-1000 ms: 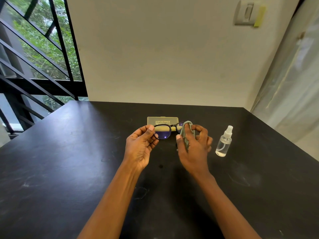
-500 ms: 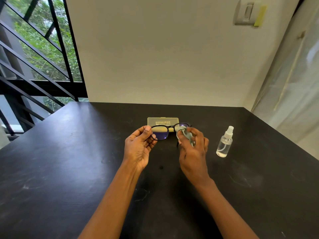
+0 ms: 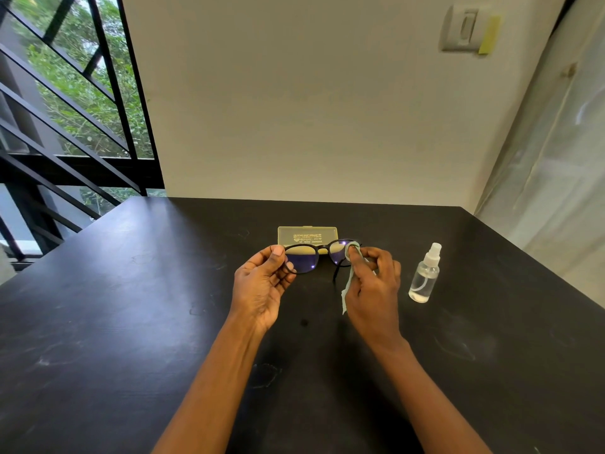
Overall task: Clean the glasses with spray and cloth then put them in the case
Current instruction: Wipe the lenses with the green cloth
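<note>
Black-framed glasses (image 3: pixel 302 262) with bluish lenses are held above the black table. My left hand (image 3: pixel 263 286) pinches the frame's left end between thumb and fingers. My right hand (image 3: pixel 373 286) pinches a pale green cloth (image 3: pixel 351 257) against the right lens; a strip of the cloth hangs down below the hand. One temple arm points down beside the cloth. Behind the glasses lies a shut yellowish translucent case (image 3: pixel 306 234) with printed text. A clear spray bottle (image 3: pixel 425 275) with a white nozzle stands to the right of my right hand.
The black table (image 3: pixel 114 306) meets a cream wall at its far edge. A black window grille (image 3: pixel 65 126) is at the left, a curtain (image 3: pixel 556 158) at the right. A wall switch (image 3: pixel 463 27) sits high on the wall.
My right hand has slid the cloth up over the right lens, and a strip of cloth now hangs free. The glasses look slightly raised. My left hand keeps its hold.
</note>
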Demonstrator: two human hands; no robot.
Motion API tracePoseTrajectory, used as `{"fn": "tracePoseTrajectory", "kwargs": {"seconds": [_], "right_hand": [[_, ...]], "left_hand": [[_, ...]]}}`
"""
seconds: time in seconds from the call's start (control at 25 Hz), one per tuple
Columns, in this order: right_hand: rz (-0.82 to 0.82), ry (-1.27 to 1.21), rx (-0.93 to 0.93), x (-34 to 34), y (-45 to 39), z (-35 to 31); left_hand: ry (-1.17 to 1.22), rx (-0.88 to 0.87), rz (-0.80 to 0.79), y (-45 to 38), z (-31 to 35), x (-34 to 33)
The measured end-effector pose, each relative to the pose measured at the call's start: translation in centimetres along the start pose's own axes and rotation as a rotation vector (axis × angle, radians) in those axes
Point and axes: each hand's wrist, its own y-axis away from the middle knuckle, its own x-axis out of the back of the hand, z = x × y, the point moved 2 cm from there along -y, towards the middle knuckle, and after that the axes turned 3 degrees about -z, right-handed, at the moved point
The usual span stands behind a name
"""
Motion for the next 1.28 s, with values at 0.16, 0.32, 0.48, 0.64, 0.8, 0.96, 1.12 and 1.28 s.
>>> {"fn": "tracePoseTrajectory", "kwargs": {"seconds": [0.16,0.32,0.48,0.64,0.8,0.96,1.12,1.28], "right_hand": [[-0.012,0.033,-0.050,-0.1,-0.7,-0.5],[-0.021,0.099,0.039,-0.2,-0.6,-1.1],[-0.019,0.190,0.182,-0.4,0.6,-0.9],[0.019,0.191,0.207,-0.1,1.4,0.0],[0.039,0.087,0.052,0.0,1.2,0.8],[0.056,0.035,-0.037,-0.2,-0.2,0.5],[0.050,0.120,0.041,-0.4,-0.4,-0.7],[0.059,0.195,0.189,-0.3,0.6,-1.2]], "left_hand": [[-0.004,0.001,0.001,0.1,-0.1,0.0],[0.012,-0.023,0.000,0.2,0.0,-0.1],[0.024,-0.041,0.012,0.2,0.0,-0.1],[0.027,-0.036,0.015,0.2,0.0,0.0],[0.017,-0.024,-0.001,0.1,0.1,0.1],[-0.008,-0.021,-0.024,0.3,-0.1,0.0],[-0.011,-0.033,-0.018,0.3,-0.2,-0.1],[-0.005,-0.063,-0.009,0.3,-0.2,0.0]]}}
